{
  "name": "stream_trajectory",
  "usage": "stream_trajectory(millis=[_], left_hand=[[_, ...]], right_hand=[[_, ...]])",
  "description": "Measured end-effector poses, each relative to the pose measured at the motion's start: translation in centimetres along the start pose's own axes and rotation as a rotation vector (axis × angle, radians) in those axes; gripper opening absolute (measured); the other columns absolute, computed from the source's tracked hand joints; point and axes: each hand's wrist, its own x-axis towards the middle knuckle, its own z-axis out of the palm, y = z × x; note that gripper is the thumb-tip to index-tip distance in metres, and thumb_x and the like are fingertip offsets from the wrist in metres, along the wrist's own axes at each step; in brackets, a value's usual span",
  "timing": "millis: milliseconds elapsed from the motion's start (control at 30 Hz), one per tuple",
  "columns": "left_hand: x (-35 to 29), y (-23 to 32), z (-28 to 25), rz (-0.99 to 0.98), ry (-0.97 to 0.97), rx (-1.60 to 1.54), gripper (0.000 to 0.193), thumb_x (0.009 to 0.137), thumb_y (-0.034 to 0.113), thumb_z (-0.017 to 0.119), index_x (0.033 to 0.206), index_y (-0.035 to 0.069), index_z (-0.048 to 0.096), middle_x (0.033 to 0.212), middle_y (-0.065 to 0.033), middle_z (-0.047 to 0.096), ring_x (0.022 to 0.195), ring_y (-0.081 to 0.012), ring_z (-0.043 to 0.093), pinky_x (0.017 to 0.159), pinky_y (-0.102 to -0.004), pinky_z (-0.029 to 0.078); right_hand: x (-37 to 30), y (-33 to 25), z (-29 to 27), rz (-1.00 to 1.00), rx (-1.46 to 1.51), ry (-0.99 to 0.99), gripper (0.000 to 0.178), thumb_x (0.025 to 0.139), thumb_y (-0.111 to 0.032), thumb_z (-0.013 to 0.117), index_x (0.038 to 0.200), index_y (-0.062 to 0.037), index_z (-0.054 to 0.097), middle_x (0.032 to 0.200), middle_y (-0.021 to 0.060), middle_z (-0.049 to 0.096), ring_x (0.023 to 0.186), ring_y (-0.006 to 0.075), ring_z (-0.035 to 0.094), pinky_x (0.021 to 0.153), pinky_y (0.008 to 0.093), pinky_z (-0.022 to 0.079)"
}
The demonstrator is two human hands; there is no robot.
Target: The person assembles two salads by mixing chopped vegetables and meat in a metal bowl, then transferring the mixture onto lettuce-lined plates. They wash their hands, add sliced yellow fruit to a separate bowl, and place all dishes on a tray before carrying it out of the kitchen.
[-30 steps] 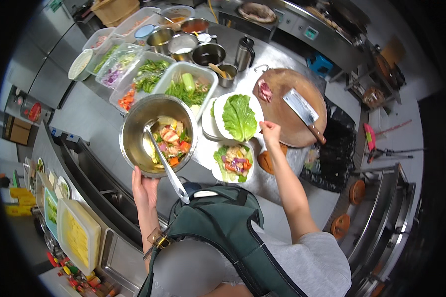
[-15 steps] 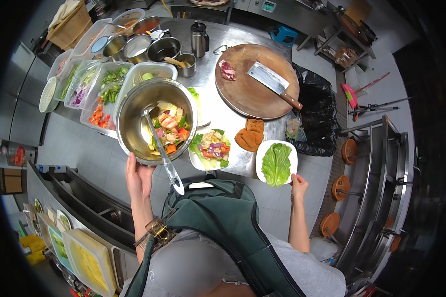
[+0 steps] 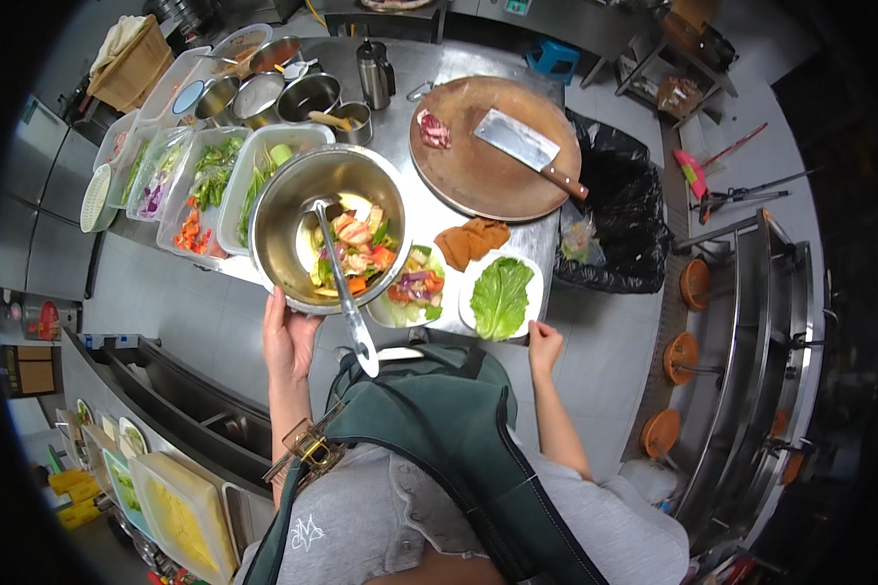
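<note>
Near left, the left hand (image 3: 290, 341) cupped a round steel bowl (image 3: 281, 210); the right hand (image 3: 544, 349) pinched a square white plate (image 3: 531, 310).

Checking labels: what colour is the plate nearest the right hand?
White plate, clearest in the head view.

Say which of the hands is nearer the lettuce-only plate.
Right. The right hand is at the lower-right corner of the lettuce-only plate; the left hand is well left of it, at the metal bowl.

On the tabletop (image 3: 400, 125), a cleaver (image 3: 517, 139) is lying on the chopping board (image 3: 493, 190); before it, a plate (image 3: 537, 292) is carrying lettuce (image 3: 500, 297); farther left, a bowl (image 3: 278, 224) is holding a spoon (image 3: 338, 273).
</note>
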Motion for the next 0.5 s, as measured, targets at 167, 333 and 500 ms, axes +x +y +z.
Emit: stream_trajectory(millis=[167, 333, 500], left_hand=[[-0.4, -1.4, 0.2, -0.051, 0.018, 0.020, 0.037, 0.099, 0.022, 0.040, 0.130, 0.002, 0.034, 0.134, -0.0173, 0.041, 0.123, -0.0309, 0.044, 0.099, -0.0525, 0.039], [0.2, -2.7, 1.1, -0.078, 0.004, 0.060, 0.034, 0.099, 0.023, 0.041, 0.125, 0.003, 0.038, 0.127, -0.0162, 0.048, 0.116, -0.0290, 0.050, 0.096, -0.0520, 0.043], [0.6, -3.7, 2.0, -0.056, -0.045, 0.108, 0.034, 0.098, 0.024, 0.042, 0.123, 0.002, 0.042, 0.125, -0.0161, 0.051, 0.114, -0.0292, 0.052, 0.093, -0.0520, 0.045]], right_hand=[[2.2, -6.6, -5.6, 0.115, 0.121, 0.041, 0.029, 0.087, -0.026, 0.064, 0.096, 0.0007, 0.068, 0.083, 0.0100, 0.064, 0.071, 0.0162, 0.059, 0.065, 0.0297, 0.048], [2.1, -19.0, -8.0, -1.121, 0.047, -0.489, 0.041, 0.071, -0.021, 0.075, 0.107, -0.0061, 0.062, 0.107, 0.0099, 0.059, 0.091, 0.0263, 0.057, 0.075, 0.0359, 0.047], [-2.4, -29.1, -5.5, -1.799, 0.115, -0.506, 0.057, 0.075, -0.037, 0.066, 0.125, -0.0138, 0.053, 0.125, 0.0048, 0.051, 0.097, 0.0188, 0.054, 0.084, 0.0333, 0.043]])
